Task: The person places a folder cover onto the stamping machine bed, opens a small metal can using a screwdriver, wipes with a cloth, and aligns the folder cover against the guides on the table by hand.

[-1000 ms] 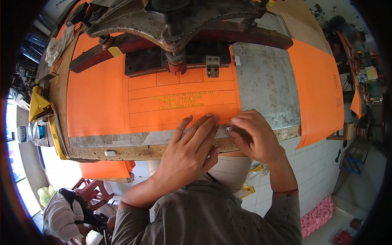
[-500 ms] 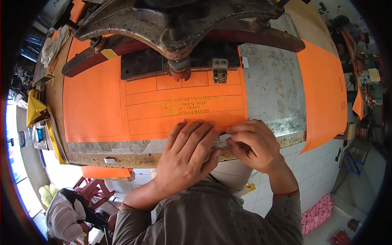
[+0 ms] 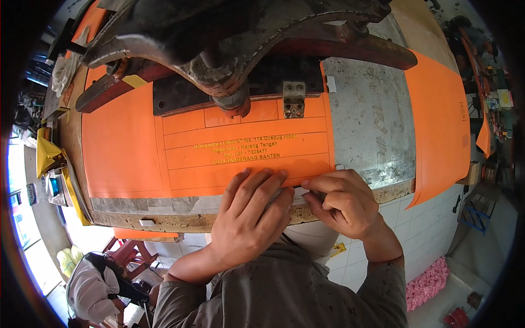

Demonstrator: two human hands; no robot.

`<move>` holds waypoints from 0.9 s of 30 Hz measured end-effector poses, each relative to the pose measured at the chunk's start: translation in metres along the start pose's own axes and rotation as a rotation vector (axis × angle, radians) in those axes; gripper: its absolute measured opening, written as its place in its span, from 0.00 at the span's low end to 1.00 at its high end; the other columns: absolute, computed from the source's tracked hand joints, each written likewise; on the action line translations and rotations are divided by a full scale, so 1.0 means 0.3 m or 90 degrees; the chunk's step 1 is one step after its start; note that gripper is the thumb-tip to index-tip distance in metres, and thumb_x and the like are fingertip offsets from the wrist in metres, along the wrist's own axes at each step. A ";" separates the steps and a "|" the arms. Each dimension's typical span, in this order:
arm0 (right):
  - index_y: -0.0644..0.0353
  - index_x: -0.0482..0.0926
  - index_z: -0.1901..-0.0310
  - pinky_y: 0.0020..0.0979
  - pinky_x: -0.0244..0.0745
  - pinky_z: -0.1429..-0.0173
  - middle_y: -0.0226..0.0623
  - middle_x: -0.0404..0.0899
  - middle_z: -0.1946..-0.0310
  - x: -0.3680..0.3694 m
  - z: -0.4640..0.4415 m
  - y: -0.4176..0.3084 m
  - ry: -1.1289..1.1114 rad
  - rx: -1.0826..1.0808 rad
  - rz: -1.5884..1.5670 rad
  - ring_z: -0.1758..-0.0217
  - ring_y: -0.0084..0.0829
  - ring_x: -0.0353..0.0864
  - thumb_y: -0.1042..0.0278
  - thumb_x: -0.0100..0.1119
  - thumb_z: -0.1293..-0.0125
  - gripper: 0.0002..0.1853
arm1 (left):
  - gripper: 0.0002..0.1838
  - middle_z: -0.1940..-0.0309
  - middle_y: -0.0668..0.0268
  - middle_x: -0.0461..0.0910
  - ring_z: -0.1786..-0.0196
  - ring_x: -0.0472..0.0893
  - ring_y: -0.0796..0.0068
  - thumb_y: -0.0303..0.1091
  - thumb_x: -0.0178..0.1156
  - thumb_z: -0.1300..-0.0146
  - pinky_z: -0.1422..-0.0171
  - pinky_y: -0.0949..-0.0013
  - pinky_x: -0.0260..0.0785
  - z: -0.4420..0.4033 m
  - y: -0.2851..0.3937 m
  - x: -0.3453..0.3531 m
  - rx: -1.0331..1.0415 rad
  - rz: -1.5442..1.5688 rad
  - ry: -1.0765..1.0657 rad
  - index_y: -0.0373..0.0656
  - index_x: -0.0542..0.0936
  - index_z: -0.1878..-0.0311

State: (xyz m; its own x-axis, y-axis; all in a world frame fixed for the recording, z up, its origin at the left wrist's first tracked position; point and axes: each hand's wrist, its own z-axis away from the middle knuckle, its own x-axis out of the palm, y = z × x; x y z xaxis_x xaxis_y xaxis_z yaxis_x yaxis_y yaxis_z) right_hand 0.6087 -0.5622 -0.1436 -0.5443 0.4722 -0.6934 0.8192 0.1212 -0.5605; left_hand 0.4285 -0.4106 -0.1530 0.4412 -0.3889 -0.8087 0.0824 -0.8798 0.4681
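An orange sheet (image 3: 123, 147) with dark ruled lines and gold lettering lies under the black plate (image 3: 186, 95) of a heavy metal press (image 3: 229, 104). My left hand (image 3: 249, 210) is open, its fingertips laid on the sheet's front edge, below the lettering. At the front right part of that edge, my right hand (image 3: 344, 202) has its fingers curled, with the index fingertip at the border and the thumb just below. Whatever sits between thumb and finger is too small to make out. A small metal block (image 3: 293, 100) is fixed to the plate's front.
Grey metal (image 3: 372, 120) covers the worktop beside the sheet. Another orange sheet (image 3: 440, 131) hangs over the right edge. Yellow foil (image 3: 49, 153) is at the left, a small white piece (image 3: 146, 222) on the front edge. A person (image 3: 95, 287) is at lower left.
The view has shifted slightly, and the press appears a little larger and lower. My left thumb has drawn in by the fingers. Both hands remain at the sheet's front edge.
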 end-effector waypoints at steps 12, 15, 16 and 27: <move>0.60 0.75 0.57 0.39 0.81 0.57 0.47 0.91 0.52 0.006 0.005 0.007 0.004 0.009 -0.050 0.54 0.41 0.91 0.82 0.81 0.39 0.19 | 0.13 0.40 0.61 0.87 0.36 0.85 0.54 0.28 0.75 0.38 0.27 0.44 0.77 -0.017 0.013 -0.006 -0.018 0.003 0.002 0.45 0.88 0.50; 0.60 0.76 0.57 0.38 0.81 0.57 0.47 0.91 0.51 0.006 0.006 0.013 0.000 -0.001 -0.047 0.53 0.40 0.91 0.81 0.81 0.40 0.19 | 0.12 0.39 0.61 0.86 0.36 0.85 0.54 0.28 0.75 0.38 0.27 0.44 0.77 -0.015 0.013 -0.008 -0.012 -0.009 -0.001 0.45 0.88 0.51; 0.60 0.76 0.58 0.37 0.81 0.57 0.46 0.91 0.51 0.004 0.006 0.013 -0.010 -0.005 -0.042 0.53 0.40 0.91 0.81 0.81 0.39 0.18 | 0.14 0.38 0.61 0.85 0.35 0.85 0.56 0.30 0.74 0.38 0.26 0.45 0.76 -0.012 0.010 -0.008 -0.006 -0.013 -0.005 0.45 0.88 0.49; 0.55 0.79 0.62 0.34 0.81 0.54 0.36 0.93 0.45 0.019 0.040 -0.004 0.072 -0.041 0.083 0.47 0.34 0.92 0.74 0.78 0.35 0.12 | 0.19 0.34 0.61 0.83 0.31 0.83 0.58 0.35 0.72 0.37 0.22 0.44 0.72 0.002 0.002 -0.002 0.002 -0.013 -0.012 0.44 0.87 0.43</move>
State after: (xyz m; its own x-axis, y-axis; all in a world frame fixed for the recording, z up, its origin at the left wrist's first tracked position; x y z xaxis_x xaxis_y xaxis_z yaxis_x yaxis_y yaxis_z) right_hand 0.6024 -0.5701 -0.1525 -0.4121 0.5819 -0.7011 0.8932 0.1061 -0.4369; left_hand 0.4279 -0.4112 -0.1525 0.4223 -0.3757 -0.8249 0.0885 -0.8886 0.4500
